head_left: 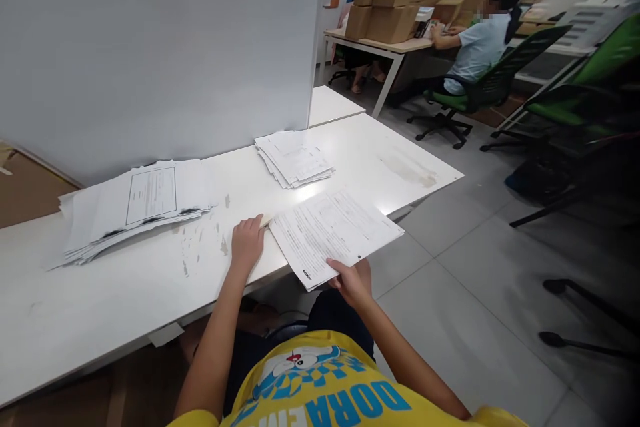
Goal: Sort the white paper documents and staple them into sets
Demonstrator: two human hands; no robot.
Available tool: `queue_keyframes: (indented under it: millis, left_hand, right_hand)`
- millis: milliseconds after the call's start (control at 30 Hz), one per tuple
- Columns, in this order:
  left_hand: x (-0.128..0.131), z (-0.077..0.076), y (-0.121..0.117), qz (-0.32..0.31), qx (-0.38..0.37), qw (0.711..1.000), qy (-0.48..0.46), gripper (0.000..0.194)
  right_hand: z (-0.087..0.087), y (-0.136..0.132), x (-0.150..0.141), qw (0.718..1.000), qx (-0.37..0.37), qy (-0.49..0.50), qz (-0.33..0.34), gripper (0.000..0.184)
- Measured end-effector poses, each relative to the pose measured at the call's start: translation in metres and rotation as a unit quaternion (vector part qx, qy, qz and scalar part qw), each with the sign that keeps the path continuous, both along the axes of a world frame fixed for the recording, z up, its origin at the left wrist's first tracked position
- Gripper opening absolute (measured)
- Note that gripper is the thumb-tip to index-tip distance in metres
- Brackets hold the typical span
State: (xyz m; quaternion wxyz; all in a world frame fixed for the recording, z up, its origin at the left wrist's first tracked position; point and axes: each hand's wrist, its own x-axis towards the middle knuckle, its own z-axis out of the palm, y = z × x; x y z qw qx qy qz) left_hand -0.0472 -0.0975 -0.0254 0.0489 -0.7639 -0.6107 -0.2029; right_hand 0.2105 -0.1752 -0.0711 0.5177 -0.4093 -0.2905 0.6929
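Observation:
A sheaf of printed paper sheets lies at an angle over the table's front edge. My right hand grips its near edge, thumb on top and fingers underneath. At its left corner, my left hand rests on the table with fingers curled. A small pale sliver shows by those fingertips; I cannot make out what it is or whether it is part of the paper. Farther back sits a smaller paper stack, unevenly piled. To the left is a larger, thicker paper stack whose top sheet bears a black-framed box.
The white table has brown smudges and backs onto a grey partition. A cardboard box stands at far left. Beyond, a person sits on a green chair at a desk with stacked cartons. More chairs stand at right.

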Motion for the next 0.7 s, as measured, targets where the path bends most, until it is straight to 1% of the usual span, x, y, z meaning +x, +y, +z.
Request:
queue_keyframes:
  millis: [200, 333, 400, 533, 700]
  left_hand:
    - [-0.003, -0.003, 0.0, -0.006, 0.003, 0.999, -0.034, 0.038]
    - [-0.003, -0.004, 0.0, -0.003, 0.003, 0.999, -0.048, 0.038]
    - [-0.002, -0.004, 0.0, -0.006, -0.003, 0.998, -0.057, 0.038]
    - [-0.001, -0.002, -0.002, -0.018, -0.016, 0.998, -0.065, 0.036]
    - [0.001, -0.002, -0.004, -0.031, -0.027, 0.997, -0.066, 0.036]
  right_hand:
    - [0.005, -0.006, 0.0, 0.998, -0.016, -0.046, -0.036, 0.039]
    - [0.007, -0.01, 0.0, 0.994, -0.008, -0.084, -0.064, 0.028]
    - [0.007, -0.012, 0.0, 0.993, 0.008, -0.096, -0.071, 0.028]
    - [0.007, -0.014, -0.003, 0.992, 0.013, -0.095, -0.079, 0.025]
    - [0.009, -0.015, -0.012, 0.993, -0.004, -0.073, -0.094, 0.029]
